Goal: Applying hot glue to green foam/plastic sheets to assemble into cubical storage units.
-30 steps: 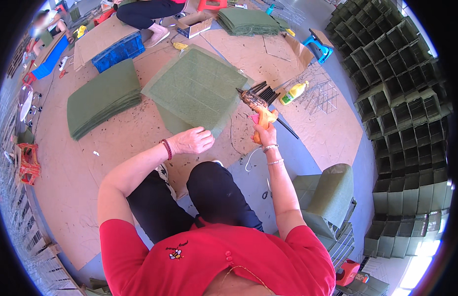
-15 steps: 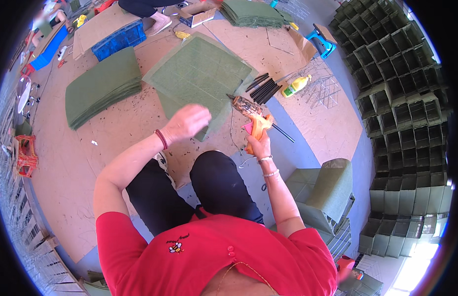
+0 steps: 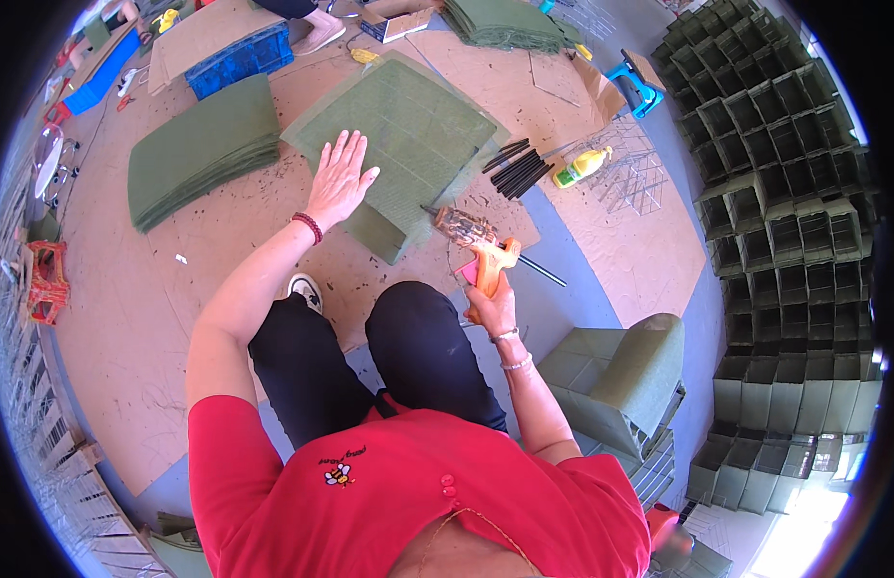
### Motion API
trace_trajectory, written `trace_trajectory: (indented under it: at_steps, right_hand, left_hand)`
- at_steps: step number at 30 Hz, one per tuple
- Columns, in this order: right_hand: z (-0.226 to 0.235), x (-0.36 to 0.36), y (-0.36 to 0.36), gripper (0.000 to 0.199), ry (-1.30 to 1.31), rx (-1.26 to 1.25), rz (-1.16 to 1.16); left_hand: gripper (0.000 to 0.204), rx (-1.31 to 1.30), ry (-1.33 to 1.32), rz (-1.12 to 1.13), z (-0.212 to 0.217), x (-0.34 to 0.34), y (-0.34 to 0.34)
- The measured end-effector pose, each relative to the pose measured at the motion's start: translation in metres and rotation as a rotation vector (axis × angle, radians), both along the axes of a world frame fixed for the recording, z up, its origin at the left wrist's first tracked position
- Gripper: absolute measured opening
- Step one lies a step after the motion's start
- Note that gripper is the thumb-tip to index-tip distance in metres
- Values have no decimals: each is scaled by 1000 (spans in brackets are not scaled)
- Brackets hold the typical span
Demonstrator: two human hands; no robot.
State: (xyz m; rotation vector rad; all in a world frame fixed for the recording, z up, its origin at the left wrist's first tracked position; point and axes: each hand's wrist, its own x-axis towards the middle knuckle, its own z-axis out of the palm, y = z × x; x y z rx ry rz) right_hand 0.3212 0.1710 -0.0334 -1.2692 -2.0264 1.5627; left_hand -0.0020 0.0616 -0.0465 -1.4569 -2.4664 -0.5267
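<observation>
The left hand (image 3: 337, 187), fingers loosely spread, covers the green sheet (image 3: 408, 120) at its near-left edge, perhaps steadying it, while the right hand (image 3: 495, 308) grips a glue gun (image 3: 489, 258).

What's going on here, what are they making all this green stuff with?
Someone in a red short-sleeved shirt grips an orange plastic glue gun in the right hand. The open left hand is over the left side of a flat green fabric sheet; whether it touches is hard to tell. Thin black sticks lie right of the sheet, and a stack of green sheets sits to its left.
</observation>
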Motion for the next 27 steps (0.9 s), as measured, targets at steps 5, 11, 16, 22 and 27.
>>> trace_trajectory:
  at_steps: [5,11,16,22,27]
  right_hand:
    - [10,2,-10,36,43,-83,-14]
    - [10,13,-5,35,146,-121,30]
    - [11,5,24,35,173,-111,-80]
    - [-27,-11,29,32,169,10,-80]
    - [-30,-30,66,35,171,-22,-174]
  left_hand:
    - [61,-27,-16,10,1,1,4]
    - [65,-16,-4,18,0,0,1]
    - [69,-27,5,4,5,3,1]
    - [71,-36,-10,7,6,4,-1]
    - [71,-69,-13,3,9,4,0]
